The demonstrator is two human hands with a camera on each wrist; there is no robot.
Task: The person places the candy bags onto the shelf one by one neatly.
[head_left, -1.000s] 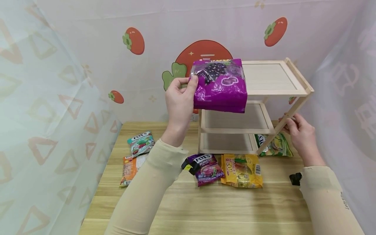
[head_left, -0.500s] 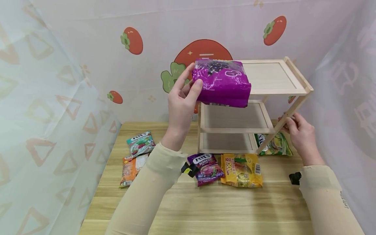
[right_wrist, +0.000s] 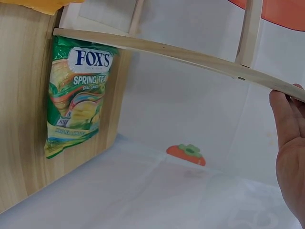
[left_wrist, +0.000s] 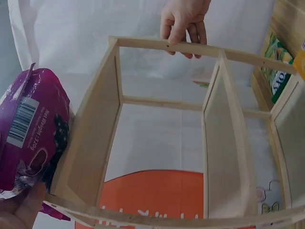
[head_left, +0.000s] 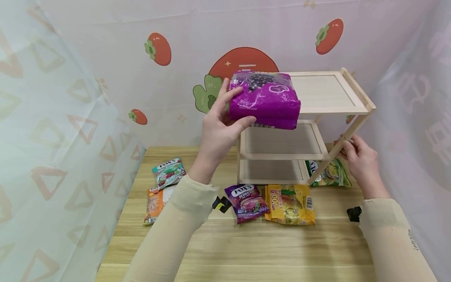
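A purple candy bag with a grape picture (head_left: 267, 102) lies over the left end of the top shelf of a three-tier wooden rack (head_left: 327, 92). At its left end is my left hand (head_left: 220, 127). One fingertip rests on the bag's upper face and the thumb touches its lower front edge, fingers spread. In the left wrist view the bag (left_wrist: 35, 129) shows its barcode side against the top shelf. My right hand (head_left: 363, 164) grips the rack's front right post, seen in the left wrist view across the frame (left_wrist: 167, 45).
A green Fox's bag (head_left: 331, 174) lies behind the right post. In front of the rack are a purple Fox's bag (head_left: 246, 203) and a yellow bag (head_left: 290, 205). Teal (head_left: 169, 172) and orange (head_left: 153, 205) bags lie at the table's left. Printed cloth surrounds the wooden table (head_left: 267, 254).
The purple grape bag has shifted slightly right and tipped flatter over the shelf. My left thumb has slid from its face to its lower edge. My right hand stays on the post.
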